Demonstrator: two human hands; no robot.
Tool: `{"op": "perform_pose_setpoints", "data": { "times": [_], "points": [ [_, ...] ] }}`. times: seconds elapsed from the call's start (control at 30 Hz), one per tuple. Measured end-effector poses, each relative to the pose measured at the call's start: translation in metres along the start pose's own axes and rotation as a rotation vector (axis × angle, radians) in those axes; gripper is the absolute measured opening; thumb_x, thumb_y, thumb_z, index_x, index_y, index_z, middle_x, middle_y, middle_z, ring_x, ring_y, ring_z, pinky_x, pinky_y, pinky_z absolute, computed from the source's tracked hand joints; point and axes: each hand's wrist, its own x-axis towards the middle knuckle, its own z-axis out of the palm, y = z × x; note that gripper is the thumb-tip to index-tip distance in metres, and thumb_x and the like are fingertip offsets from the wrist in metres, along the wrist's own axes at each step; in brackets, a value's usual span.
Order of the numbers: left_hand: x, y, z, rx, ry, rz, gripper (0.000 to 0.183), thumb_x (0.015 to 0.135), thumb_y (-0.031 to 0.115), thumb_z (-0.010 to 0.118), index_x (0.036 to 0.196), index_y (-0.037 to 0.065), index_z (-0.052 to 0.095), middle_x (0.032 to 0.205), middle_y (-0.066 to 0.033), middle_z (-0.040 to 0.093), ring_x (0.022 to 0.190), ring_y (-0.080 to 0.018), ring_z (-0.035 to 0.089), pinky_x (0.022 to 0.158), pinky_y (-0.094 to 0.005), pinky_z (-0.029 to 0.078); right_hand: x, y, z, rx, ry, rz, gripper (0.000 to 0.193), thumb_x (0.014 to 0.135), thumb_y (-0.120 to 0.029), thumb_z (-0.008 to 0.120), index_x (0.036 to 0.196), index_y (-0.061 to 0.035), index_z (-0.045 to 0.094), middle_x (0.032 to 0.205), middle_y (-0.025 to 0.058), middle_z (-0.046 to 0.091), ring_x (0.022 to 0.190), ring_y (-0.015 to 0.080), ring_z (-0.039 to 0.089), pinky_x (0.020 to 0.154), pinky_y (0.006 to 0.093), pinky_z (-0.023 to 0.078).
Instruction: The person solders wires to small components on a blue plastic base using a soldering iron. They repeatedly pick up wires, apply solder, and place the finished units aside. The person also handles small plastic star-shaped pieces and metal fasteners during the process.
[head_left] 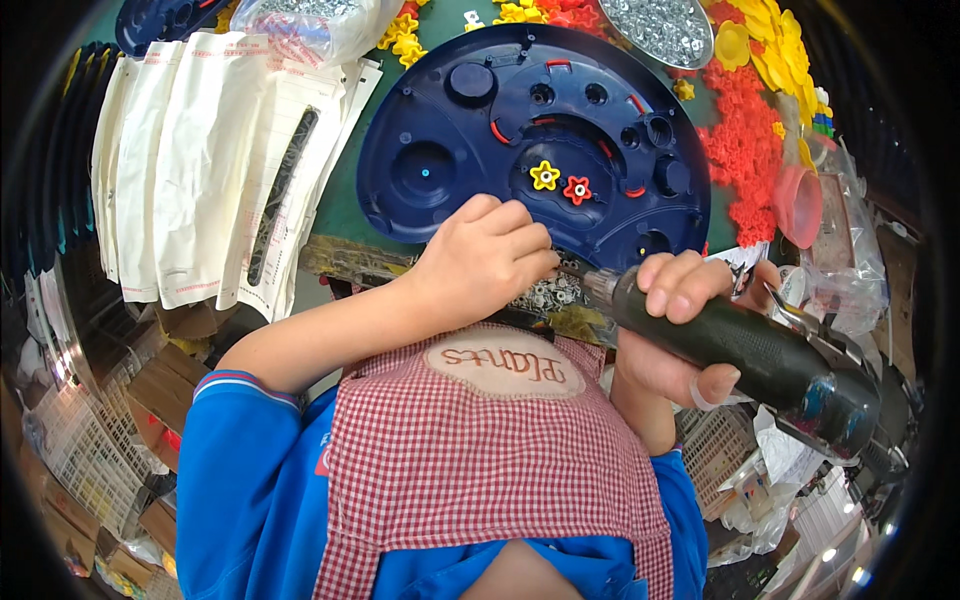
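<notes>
My right hand (688, 285) is wrapped round a black power screwdriver (745, 345), whose chuck and thin bit point left toward my other hand. At the near edge of a dark blue plastic shell (440, 105), my left hand (487, 250) has its fingers pinched together by the bit's tip. What those fingertips hold, if anything, is hidden. Inside the shell sit a yellow star-shaped gear (544, 175) and a red star-shaped gear (578, 191), side by side. Several small red curved pieces (500, 132) are set in the shell's slots.
Small metal parts (548, 294) lie just below the shell's near edge. Red pieces (740, 150) and yellow pieces (775, 45) are heaped at the right. A metal dish (660, 25) of small clear or metallic parts stands behind. Stacked paper sheets (200, 170) lie left.
</notes>
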Motion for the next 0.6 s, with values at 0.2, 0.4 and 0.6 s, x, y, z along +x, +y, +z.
{"op": "perform_pose_setpoints", "data": {
  "times": [0.2, 0.4, 0.6],
  "points": [
    [0.006, 0.001, -0.004, 0.059, 0.001, 0.079, 0.021, 0.07, 0.028, 0.075, 0.081, 0.013, 0.064, 0.081, 0.0035, 0.06, 0.077, -0.0129, 0.057, 0.07, -0.0294, 0.043, 0.003, -0.007, 0.003, 0.048, -0.021, 0.021, 0.094, 0.078, -0.065, 0.072, 0.147, -0.016, 0.029, 0.083, 0.0038, 0.057, 0.072, 0.0174, 0.054, 0.071, 0.0364, 0.045],
    [0.012, -0.001, 0.0, 0.046, 0.064, 0.106, 0.022, 0.069, 0.027, 0.075, 0.081, 0.012, 0.064, 0.08, 0.0022, 0.059, 0.075, -0.0142, 0.057, 0.069, -0.0296, 0.043, 0.01, -0.006, 0.0, 0.094, -0.059, 0.018, 0.095, 0.078, -0.064, 0.072, 0.146, -0.0146, 0.029, 0.083, 0.0049, 0.057, 0.071, 0.0181, 0.055, 0.07, 0.0369, 0.046],
    [0.031, -0.007, -0.002, -0.003, 0.073, 0.052, 0.023, 0.067, 0.021, 0.078, 0.086, 0.01, 0.069, 0.078, 0.0018, 0.061, 0.076, -0.0159, 0.058, 0.069, -0.0305, 0.044, 0.023, 0.002, -0.008, 0.018, -0.007, -0.088, 0.097, 0.079, -0.062, 0.073, 0.146, -0.0095, 0.027, 0.081, 0.0069, 0.057, 0.07, 0.0193, 0.056, 0.071, 0.0377, 0.047]
  ]
}}
